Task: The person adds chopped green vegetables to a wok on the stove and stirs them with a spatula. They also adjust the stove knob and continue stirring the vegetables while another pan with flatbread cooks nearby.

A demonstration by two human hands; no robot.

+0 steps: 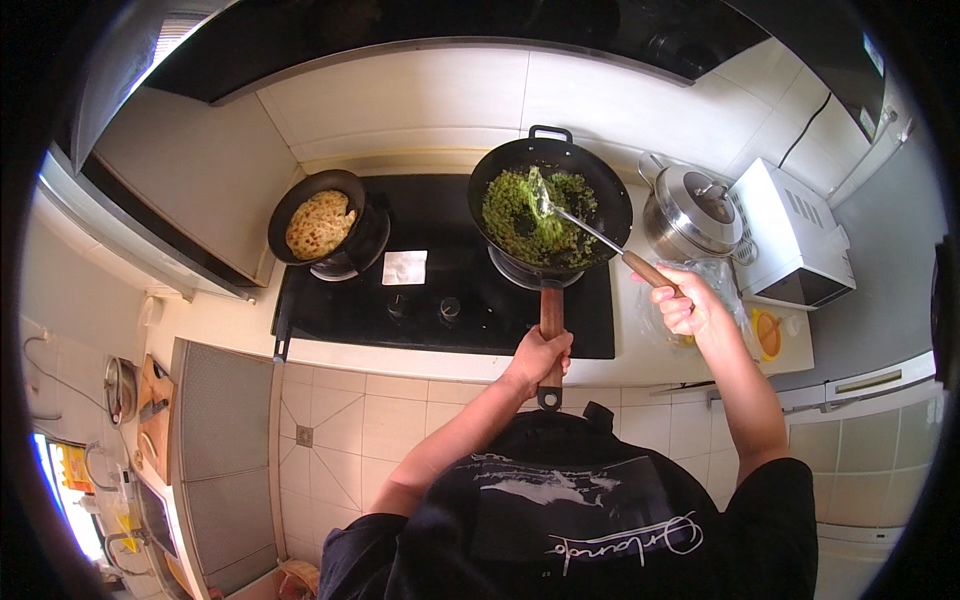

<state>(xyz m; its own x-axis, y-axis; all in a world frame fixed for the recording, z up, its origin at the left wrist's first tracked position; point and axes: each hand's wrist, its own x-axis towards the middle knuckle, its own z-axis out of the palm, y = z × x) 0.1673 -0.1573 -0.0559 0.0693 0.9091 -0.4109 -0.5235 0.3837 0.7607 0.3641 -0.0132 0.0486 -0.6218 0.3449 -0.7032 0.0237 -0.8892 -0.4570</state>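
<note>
My left hand [541, 358] grips the wooden handle [552, 304] of a black wok [619, 196], which sits over the right burner of the black gas hob [420, 214]. My right hand [688, 301] is closed around the wooden grip of a metal spatula [596, 236]. The spatula's head rests among chopped green food [517, 217] in the wok, with some of the food on it. On the left burner stands a black frying pan [352, 184], tilted, holding a browned flatbread or pancake [319, 223].
A white paper piece [405, 268] lies on the hob between the pans. Right of the wok are a lidded steel pot [686, 210], a clear plastic bag [660, 296], a yellow-rimmed item [766, 334] and a white appliance [787, 232]. A wooden cutting board [155, 420] lies far left. The range hood overhangs the hob.
</note>
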